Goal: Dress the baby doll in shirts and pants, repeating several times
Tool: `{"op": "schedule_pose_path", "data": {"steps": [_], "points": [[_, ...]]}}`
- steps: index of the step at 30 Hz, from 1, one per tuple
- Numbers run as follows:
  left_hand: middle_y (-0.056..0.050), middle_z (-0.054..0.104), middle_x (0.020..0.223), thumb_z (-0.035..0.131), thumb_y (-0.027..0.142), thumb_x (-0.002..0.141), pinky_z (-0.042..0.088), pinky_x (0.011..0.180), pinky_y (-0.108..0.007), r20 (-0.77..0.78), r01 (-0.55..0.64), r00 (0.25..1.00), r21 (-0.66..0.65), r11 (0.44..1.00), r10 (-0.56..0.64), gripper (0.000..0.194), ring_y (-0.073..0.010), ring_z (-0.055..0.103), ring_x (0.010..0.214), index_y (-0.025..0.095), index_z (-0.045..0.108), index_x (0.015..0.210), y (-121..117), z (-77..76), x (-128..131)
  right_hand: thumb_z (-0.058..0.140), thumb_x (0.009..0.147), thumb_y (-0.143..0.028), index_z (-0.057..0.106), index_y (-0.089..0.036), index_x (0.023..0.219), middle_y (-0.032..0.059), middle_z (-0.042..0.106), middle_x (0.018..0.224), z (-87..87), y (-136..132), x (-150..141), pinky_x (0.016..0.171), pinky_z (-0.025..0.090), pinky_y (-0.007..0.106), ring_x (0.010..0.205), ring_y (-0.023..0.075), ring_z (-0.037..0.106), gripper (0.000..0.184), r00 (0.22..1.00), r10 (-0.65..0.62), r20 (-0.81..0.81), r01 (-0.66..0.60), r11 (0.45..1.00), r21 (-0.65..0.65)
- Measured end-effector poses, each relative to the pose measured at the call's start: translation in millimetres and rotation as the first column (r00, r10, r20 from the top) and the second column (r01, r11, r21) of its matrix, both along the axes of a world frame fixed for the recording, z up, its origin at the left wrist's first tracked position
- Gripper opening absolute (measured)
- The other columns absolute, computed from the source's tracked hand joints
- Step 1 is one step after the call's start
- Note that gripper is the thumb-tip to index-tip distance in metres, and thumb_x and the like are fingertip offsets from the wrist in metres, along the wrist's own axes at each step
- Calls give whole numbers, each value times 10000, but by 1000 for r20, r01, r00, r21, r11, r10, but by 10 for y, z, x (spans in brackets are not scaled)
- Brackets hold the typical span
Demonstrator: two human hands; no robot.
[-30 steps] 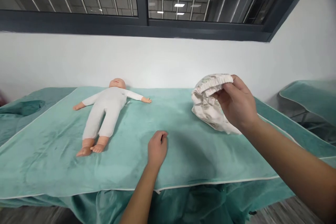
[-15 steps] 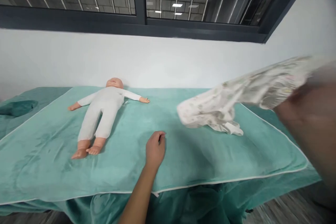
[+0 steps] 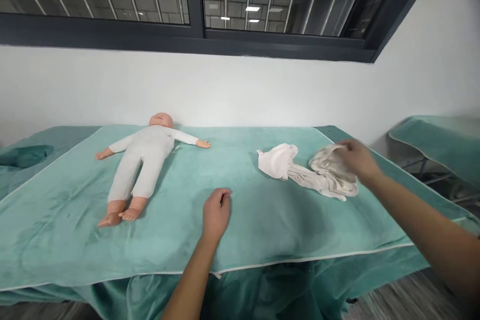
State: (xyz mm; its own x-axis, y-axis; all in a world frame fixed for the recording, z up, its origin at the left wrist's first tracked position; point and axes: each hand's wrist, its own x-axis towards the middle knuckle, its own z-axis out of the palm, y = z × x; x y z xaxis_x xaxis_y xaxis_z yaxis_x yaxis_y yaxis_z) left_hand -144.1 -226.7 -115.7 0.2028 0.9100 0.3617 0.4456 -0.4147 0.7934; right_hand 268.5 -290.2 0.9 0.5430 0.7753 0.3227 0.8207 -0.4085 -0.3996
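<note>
My right hand (image 3: 356,160) pinches the crumpled, pale patterned baby garment (image 3: 330,160) at the right of the bed. Bunched cloth lies under it, and a long wrinkled part stretches left toward a plain white rounded cloth piece (image 3: 277,161). Whether these pieces are joined, I cannot tell. Resting on the green cover in the middle, my left hand (image 3: 216,214) has its fingers curled in, with nothing visible in them. To its left a baby doll (image 3: 144,152) in a white long-sleeved suit lies on its back, arms spread, bare feet toward me.
The green plush cover (image 3: 240,240) with white piping spreads over the bed. A white wall (image 3: 225,90) and a dark window frame (image 3: 262,47) stand behind it. Another green-covered surface (image 3: 442,140) is at the far right, and a dark green cloth (image 3: 26,155) lies at far left.
My right hand has come down and left from the raised right side, bringing the patterned garment onto the bed. The white rounded cloth now shows. My left hand and the doll stay in place.
</note>
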Motion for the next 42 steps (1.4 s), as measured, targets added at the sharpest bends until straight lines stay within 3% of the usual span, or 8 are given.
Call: {"op": "schedule_pose_path", "data": {"steps": [6,12,20,27,29,33,35,42], "points": [[-38,715,890,448,194,876,484,804,-312,16,-31,999,-13,999,31,233,-176,641,844,188,682,875,12,-42,0,509,858,-162,682,-198,1092,159,542,1354,-462,177,-656,1017,320,454,1172,301,516,294,860,327,392,-244,938,-246],[-38,713,885,450,203,871,472,792,-305,37,-57,998,-41,998,58,232,-175,635,829,186,681,885,5,-44,6,525,880,-252,679,-128,995,163,696,1033,-501,527,-993,1041,266,481,1051,292,605,228,810,426,403,-187,839,-511],[-37,710,870,452,188,857,464,782,-307,58,-62,996,-64,996,66,228,-174,627,810,188,679,877,-6,-63,-3,602,793,-188,666,-160,988,176,685,1013,-441,920,-1301,881,387,423,976,307,630,207,822,531,205,-403,797,-449],[-31,685,839,538,278,861,477,769,-304,158,-48,985,-167,985,75,165,-158,616,767,190,659,929,68,-72,12,401,903,-284,574,-178,1037,68,675,950,151,1268,-1732,709,439,274,813,179,602,243,847,531,-31,-532,845,-48],[-25,668,876,610,350,835,490,678,-272,283,10,957,-252,968,64,289,-134,608,707,190,605,1076,106,-80,-9,431,903,-354,563,-184,1014,31,656,882,324,1220,-1963,661,442,247,735,140,574,242,747,632,-205,-619,774,131],[-90,615,1122,695,446,783,480,495,-218,521,219,853,-392,894,19,675,-138,657,730,205,399,1340,154,-91,-105,696,758,-341,579,-196,960,21,648,906,606,970,-2410,741,503,282,812,154,606,275,51,835,-549,-506,495,706],[-132,582,1217,723,447,767,524,528,-236,566,266,825,-407,874,13,760,-168,685,805,202,356,1386,157,-81,-148,736,734,-325,586,-216,983,26,656,957,754,852,-2552,831,524,331,916,187,622,310,-130,852,-506,-401,422,813],[-117,650,1223,740,287,723,566,717,-297,534,232,845,-355,905,-7,594,-207,678,914,187,532,1270,108,55,-183,542,862,-371,589,-247,1068,22,655,1077,1293,666,-2674,1029,474,438,1219,240,542,244,-123,911,-394,-367,327,871]]}}
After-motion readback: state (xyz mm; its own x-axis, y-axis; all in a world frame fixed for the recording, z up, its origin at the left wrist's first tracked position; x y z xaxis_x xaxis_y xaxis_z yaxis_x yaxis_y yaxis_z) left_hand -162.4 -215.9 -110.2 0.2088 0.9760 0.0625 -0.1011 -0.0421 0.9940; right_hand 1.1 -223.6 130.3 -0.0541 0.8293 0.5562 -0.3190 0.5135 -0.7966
